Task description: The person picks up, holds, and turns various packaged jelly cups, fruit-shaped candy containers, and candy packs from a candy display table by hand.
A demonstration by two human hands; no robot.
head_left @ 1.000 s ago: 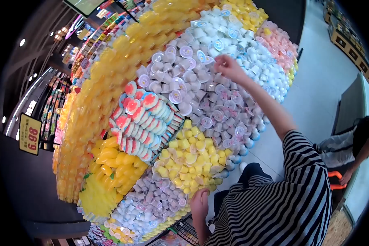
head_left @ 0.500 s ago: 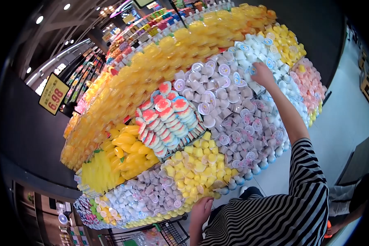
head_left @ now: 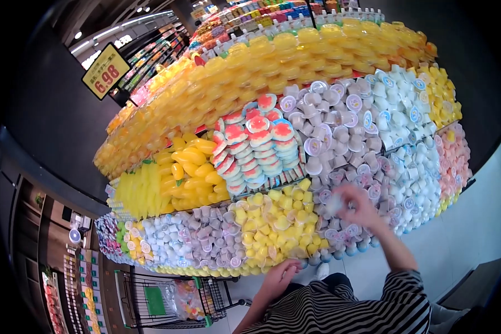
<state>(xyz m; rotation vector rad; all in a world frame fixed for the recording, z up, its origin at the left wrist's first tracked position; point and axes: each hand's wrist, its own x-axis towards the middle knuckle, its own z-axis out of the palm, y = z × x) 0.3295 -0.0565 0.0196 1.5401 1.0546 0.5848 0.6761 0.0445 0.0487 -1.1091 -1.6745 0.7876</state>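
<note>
My right hand (head_left: 359, 207) is raised over the purple-grey jelly cups (head_left: 339, 228), its fingers closed on a small white jelly cup (head_left: 334, 205) that is blurred. Low in front of my body, my left hand (head_left: 280, 278) is near the front edge of the yellow jelly cups (head_left: 278, 222). Its fingers are curled together, and whatever they might hold is hidden. White jelly cups (head_left: 398, 103) with blue lids fill a section up and to the right of my right hand.
Red-and-white round packs (head_left: 256, 145) are stacked mid-display, beside yellow mango-shaped packs (head_left: 192, 167). Rows of orange-yellow jelly tubs (head_left: 250, 67) line the back. A shopping cart (head_left: 167, 300) with bagged goods stands at lower left. A price sign (head_left: 106, 71) reads 6.98.
My right hand has come away from the white cups, down and towards me, with a white jelly cup in it. The view has shifted, showing more of the cart.
</note>
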